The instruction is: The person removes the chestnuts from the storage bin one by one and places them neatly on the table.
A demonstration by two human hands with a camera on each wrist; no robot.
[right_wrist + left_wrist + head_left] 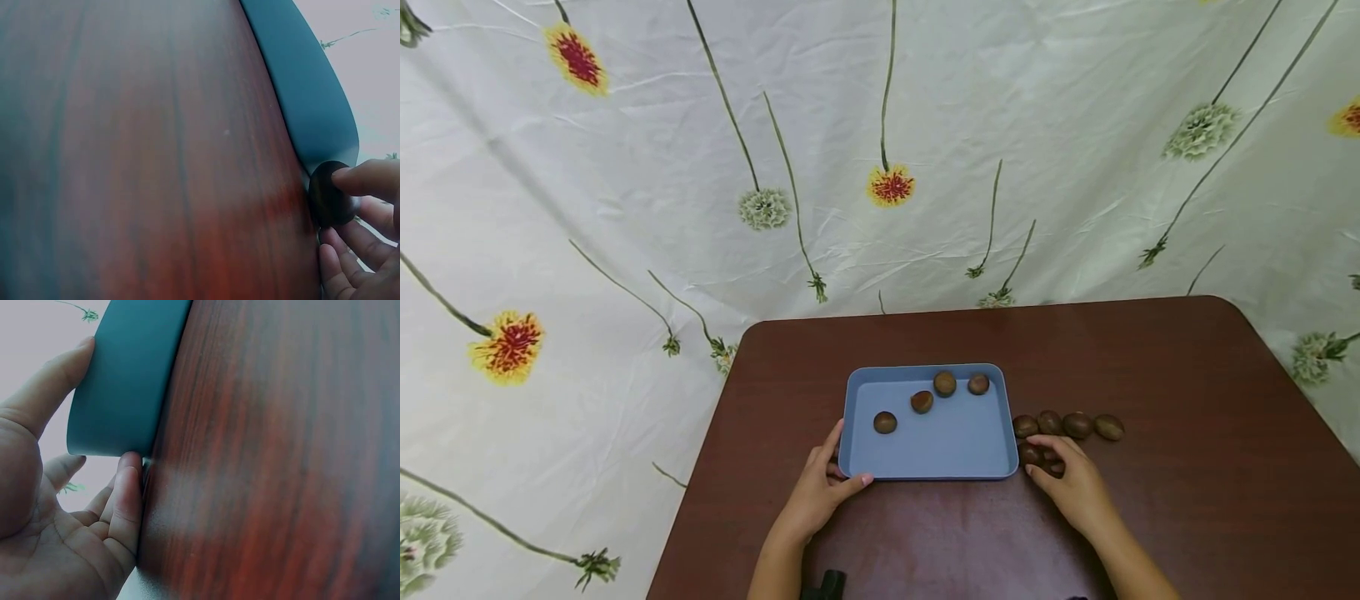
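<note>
A blue rectangular tray [932, 454] lies on the table, with several brown chestnuts [885, 422] spread inside it. My left hand [816, 492] holds its front left corner, thumb at the front rim and fingers along the left side; in the left wrist view the thumb [59, 381] presses the tray wall [125, 381]. At the front right corner, my right hand [1075, 483] pinches a dark chestnut [331, 195] between thumb and fingers, close beside the tray wall. Another chestnut [1030, 453] sits by these fingers, partly covered by them.
A row of several chestnuts [1078, 425] lies right of the tray, just beyond my right hand. The dark brown table [1210, 500] has rounded far corners. Behind it hangs a white flowered cloth [925, 250]. A dark object [832, 583] shows at the bottom edge by my left forearm.
</note>
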